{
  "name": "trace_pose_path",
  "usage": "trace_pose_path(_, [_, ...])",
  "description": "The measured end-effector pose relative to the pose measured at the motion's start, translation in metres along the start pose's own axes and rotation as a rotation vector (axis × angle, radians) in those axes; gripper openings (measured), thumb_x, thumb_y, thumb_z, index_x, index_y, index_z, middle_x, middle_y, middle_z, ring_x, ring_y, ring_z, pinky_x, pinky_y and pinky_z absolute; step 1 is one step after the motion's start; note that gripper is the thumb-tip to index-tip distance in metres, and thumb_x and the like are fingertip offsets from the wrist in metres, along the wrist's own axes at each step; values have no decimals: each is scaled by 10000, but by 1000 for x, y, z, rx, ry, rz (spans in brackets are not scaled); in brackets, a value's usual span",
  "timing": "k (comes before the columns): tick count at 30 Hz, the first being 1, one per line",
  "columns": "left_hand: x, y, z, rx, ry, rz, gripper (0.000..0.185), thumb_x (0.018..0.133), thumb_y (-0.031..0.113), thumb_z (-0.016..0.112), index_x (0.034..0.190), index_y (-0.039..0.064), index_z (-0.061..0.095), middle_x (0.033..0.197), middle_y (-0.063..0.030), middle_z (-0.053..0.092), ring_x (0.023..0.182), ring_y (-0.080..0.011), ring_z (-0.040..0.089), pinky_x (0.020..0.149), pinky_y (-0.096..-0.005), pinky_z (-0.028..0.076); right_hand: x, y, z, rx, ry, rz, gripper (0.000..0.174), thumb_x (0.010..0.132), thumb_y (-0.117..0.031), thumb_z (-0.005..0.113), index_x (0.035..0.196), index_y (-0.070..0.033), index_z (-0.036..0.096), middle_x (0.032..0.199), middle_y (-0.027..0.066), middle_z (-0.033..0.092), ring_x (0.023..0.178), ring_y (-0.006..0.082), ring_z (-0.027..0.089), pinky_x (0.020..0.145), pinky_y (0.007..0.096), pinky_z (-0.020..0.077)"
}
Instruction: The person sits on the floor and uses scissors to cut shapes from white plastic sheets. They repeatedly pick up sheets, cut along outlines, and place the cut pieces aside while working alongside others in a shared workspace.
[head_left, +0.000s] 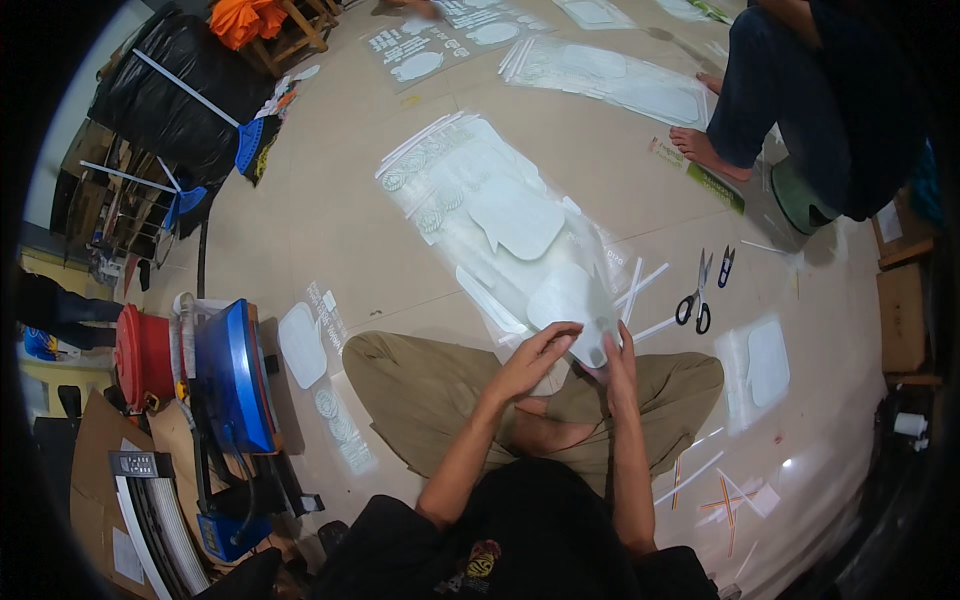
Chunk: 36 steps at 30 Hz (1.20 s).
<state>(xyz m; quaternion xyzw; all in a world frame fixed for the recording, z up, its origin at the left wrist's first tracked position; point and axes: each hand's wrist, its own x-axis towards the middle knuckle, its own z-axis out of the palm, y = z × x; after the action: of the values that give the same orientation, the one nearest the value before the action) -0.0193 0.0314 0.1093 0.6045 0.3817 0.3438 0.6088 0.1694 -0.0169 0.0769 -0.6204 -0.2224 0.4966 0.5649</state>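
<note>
A pile of clear film sheets with white printed shapes (450, 187) lies on the floor before my crossed legs. Its near end, which carries a white rounded shape (555, 296), rises towards my lap. My right hand (619, 367) grips the near right edge of this film sheet, thumb and fingers on either side. My left hand (536, 360) is at the sheet's near left edge with bent fingers; whether it pinches the film is unclear. Black-handled scissors (699, 296) lie right of the pile, beside small thread snips (726, 267).
Narrow cut strips (637, 289) lie near the scissors, and more offcuts (724, 487) at lower right. Single printed films lie left (303, 345) and right (769, 364) of my knees. A blue heat press (247, 375) stands at left. Another person (787, 97) sits at upper right.
</note>
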Motion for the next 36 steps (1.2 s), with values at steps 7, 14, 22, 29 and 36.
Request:
trace_pose_path(7, [-4,-65,4,-533,-172,-897,632,1057,560,383,1374,40,552,1242,-147,639,894,-237,695,869,-333,517,49,-14,-24,-72,-138,285,597,801,61,620,1387,40,509,1145,124,675,1017,225,658,889,314,527])
trace_pose_path(14, [20,-103,5,-819,484,-449,574,1031,395,542,1480,59,418,1125,-106,673,853,-194,695,717,-280,518,108,-33,-107,-342,-180,96,477,835,-61,694,1300,14,618,1033,69,712,922,159,664,766,311,542])
trace_pose_path(22, [22,-94,8,-736,547,-434,468,1036,265,551,1429,42,427,1216,-171,576,854,-281,698,694,-323,536,153,-2,-152,-1161,538,-97,434,750,-248,819,1015,46,641,1072,276,659,1003,449,654,871,512,524])
trace_pose_path(29, [13,-100,-12,-673,806,-385,359,996,255,646,1240,23,524,995,-119,654,805,-209,676,711,-300,521,149,-7,-153,-936,477,11,370,766,-218,820,950,64,668,884,197,702,856,331,704,780,393,563])
trace_pose_path(36, [24,-114,-13,-823,714,-376,247,972,196,668,1144,49,570,936,-75,671,840,-186,664,776,-312,505,55,-15,-92,342,26,227,330,971,-348,661,1069,-33,641,845,48,651,753,155,627,702,272,526])
